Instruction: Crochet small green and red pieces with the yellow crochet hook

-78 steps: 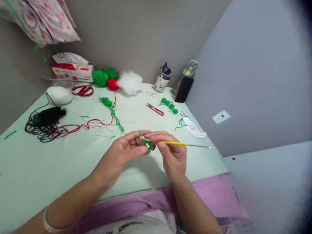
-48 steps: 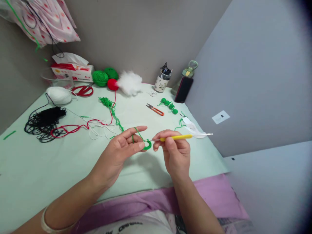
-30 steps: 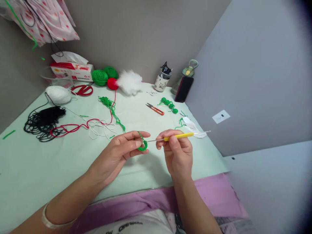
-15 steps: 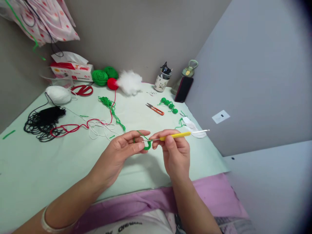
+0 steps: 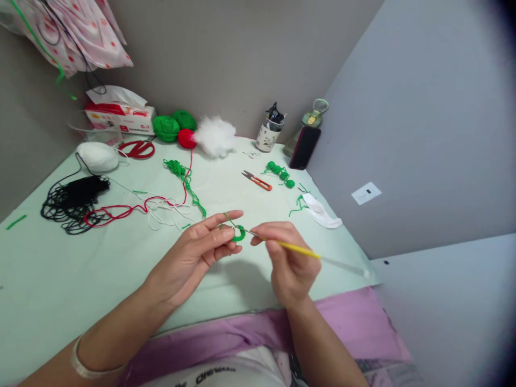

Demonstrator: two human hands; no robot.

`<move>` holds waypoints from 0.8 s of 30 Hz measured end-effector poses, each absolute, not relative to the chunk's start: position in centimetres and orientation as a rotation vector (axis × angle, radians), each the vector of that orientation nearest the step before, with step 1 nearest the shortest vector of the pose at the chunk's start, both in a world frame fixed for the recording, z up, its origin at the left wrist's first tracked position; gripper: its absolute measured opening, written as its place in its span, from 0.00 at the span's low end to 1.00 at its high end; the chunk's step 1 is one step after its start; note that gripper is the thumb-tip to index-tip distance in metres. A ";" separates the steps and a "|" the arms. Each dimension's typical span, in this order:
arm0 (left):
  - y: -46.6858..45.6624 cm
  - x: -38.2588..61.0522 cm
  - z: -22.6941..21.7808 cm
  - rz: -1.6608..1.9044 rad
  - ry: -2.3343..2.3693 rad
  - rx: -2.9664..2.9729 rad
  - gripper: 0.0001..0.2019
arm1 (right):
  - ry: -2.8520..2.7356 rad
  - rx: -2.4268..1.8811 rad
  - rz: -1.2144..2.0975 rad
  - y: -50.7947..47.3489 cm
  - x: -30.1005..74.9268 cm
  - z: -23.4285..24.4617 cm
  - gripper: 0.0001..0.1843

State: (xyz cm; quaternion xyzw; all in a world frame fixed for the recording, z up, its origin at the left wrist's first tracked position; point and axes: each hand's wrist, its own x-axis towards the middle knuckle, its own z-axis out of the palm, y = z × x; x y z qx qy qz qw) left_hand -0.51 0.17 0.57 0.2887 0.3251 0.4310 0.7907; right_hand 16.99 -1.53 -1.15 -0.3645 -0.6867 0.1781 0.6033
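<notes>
My left hand (image 5: 197,252) pinches a small green crochet ring (image 5: 238,233) between thumb and fingers, with green yarn (image 5: 193,200) running over the forefinger and off across the table. My right hand (image 5: 288,260) is closed on a crochet hook with a yellow handle (image 5: 300,250); its metal tip sits in the green ring and its far end slants down to the right. Both hands hover above the pale green table (image 5: 48,269), near its front edge.
On the table lie tangled black yarn (image 5: 74,201), red and white strands (image 5: 133,208), a white ball (image 5: 97,157), green and red yarn balls (image 5: 166,129), white stuffing (image 5: 215,135), orange snips (image 5: 257,181), small green crocheted pieces (image 5: 280,173), a cup (image 5: 269,134), a phone (image 5: 304,148), a tissue box (image 5: 121,117).
The hook's handle has swung from near level to slanting down to the right, and my right hand has dropped a little. The left hand keeps its pinch on the ring.
</notes>
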 end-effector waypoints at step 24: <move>0.1 -0.9 0.1 0.916 0.721 0.754 0.06 | -1.169 -0.805 0.930 -0.5 17.3 -1.0 0.09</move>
